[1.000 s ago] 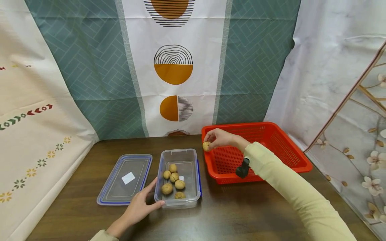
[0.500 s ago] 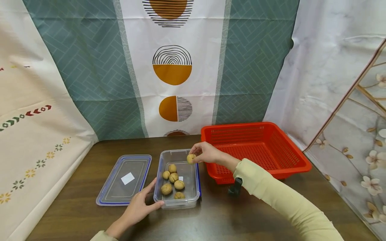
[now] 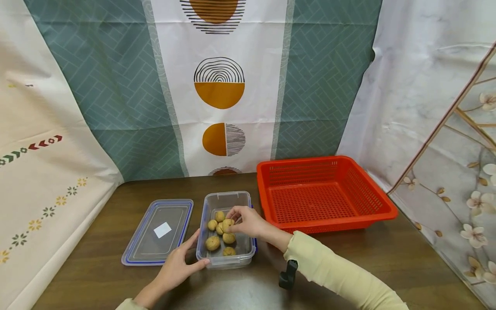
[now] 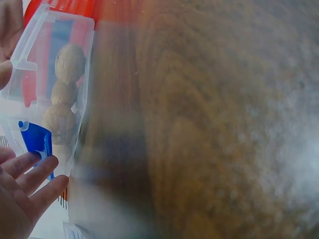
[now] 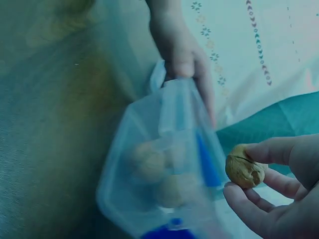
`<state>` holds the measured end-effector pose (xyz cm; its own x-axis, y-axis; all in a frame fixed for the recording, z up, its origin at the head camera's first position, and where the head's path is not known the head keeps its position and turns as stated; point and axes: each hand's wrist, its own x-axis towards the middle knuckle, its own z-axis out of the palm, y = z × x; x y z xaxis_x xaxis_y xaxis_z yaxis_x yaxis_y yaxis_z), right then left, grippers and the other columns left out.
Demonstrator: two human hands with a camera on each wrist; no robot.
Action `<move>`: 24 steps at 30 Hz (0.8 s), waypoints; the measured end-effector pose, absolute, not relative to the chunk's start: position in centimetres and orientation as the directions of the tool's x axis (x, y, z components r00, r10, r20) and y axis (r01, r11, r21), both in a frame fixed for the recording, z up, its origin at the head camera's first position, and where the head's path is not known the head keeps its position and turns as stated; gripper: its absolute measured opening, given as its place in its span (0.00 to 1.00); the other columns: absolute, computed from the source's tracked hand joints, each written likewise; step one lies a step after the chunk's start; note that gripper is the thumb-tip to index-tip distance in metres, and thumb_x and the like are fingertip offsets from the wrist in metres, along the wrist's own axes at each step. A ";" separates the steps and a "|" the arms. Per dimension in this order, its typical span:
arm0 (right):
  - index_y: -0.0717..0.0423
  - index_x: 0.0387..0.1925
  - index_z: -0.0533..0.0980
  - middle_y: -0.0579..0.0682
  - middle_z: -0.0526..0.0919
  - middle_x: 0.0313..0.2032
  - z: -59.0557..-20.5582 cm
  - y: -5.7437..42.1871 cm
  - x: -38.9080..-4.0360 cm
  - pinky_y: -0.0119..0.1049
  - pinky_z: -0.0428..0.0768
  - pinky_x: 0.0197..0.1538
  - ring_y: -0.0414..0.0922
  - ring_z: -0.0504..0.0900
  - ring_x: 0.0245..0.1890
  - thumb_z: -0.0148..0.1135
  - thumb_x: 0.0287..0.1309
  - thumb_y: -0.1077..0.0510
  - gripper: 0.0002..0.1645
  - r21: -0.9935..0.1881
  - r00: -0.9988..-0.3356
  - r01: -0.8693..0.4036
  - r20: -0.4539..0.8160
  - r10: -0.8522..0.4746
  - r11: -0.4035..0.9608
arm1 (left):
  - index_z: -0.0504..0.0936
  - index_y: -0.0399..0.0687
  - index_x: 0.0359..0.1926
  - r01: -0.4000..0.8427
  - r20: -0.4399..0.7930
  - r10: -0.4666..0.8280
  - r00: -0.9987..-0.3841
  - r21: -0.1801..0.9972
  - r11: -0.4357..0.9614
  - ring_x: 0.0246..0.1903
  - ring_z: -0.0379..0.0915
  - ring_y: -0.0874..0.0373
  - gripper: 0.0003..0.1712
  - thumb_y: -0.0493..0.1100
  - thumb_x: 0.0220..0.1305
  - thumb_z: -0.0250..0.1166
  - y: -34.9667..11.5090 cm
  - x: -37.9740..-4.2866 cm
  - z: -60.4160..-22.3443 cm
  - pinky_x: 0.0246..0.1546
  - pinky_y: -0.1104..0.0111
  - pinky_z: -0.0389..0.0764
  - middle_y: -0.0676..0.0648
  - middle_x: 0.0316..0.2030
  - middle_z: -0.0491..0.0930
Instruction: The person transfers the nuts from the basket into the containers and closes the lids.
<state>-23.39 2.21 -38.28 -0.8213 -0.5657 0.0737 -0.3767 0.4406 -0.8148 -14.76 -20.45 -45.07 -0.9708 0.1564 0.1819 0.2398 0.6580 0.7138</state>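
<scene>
Seven walnuts (image 3: 212,243) are visible. There is one clear plastic container (image 3: 232,260), one blue-edged lid (image 3: 155,247) and one red perforated basket (image 3: 333,226).

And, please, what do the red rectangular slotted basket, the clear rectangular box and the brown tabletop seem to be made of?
Red rectangular basket: probably moulded plastic, slightly glossy, with even colour and rows of holes.
Clear rectangular box: likely smooth plastic; the walnuts show through its shiny walls.
Brown tabletop: wood or laminate, satin; grain shows, but I cannot tell which.
</scene>
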 end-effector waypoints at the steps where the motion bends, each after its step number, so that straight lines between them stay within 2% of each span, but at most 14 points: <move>1: 0.59 0.35 0.75 0.51 0.77 0.33 -38.7 2.1 -23.4 0.31 0.78 0.36 0.48 0.77 0.35 0.68 0.44 0.63 0.13 -0.810 -0.823 -0.387 0.087 -0.561 0.441 | 0.58 0.48 0.67 0.238 0.179 0.157 -0.971 0.716 0.657 0.50 0.72 0.46 0.47 0.55 0.49 0.69 -20.4 -14.8 -45.0 0.47 0.55 0.75 0.37 0.58 0.68; 9: 0.60 0.35 0.75 0.52 0.78 0.33 -40.0 1.7 -24.4 0.30 0.76 0.34 0.46 0.77 0.33 0.67 0.45 0.63 0.13 -0.759 -0.817 -0.425 0.086 -0.570 0.494 | 0.58 0.49 0.67 0.239 0.177 0.161 -0.971 0.716 0.656 0.50 0.72 0.46 0.47 0.55 0.49 0.68 -20.5 -14.8 -45.2 0.48 0.55 0.74 0.37 0.58 0.68; 17: 0.59 0.35 0.76 0.49 0.78 0.32 -40.0 0.9 -26.0 0.29 0.75 0.33 0.44 0.76 0.34 0.68 0.43 0.62 0.14 -0.697 -0.808 -0.442 0.036 -0.589 0.564 | 0.58 0.48 0.67 0.232 0.171 0.158 -0.973 0.739 0.632 0.48 0.74 0.52 0.48 0.55 0.48 0.69 -20.6 -15.0 -45.5 0.48 0.62 0.75 0.40 0.57 0.70; 24: 0.58 0.32 0.76 0.48 0.78 0.28 -40.3 0.4 -26.7 0.28 0.73 0.30 0.40 0.74 0.29 0.68 0.42 0.64 0.12 -0.633 -0.795 -0.469 0.000 -0.606 0.616 | 0.58 0.47 0.67 0.239 0.181 0.155 -0.971 0.733 0.637 0.48 0.74 0.51 0.48 0.55 0.48 0.69 -20.6 -15.0 -45.5 0.48 0.59 0.75 0.40 0.57 0.70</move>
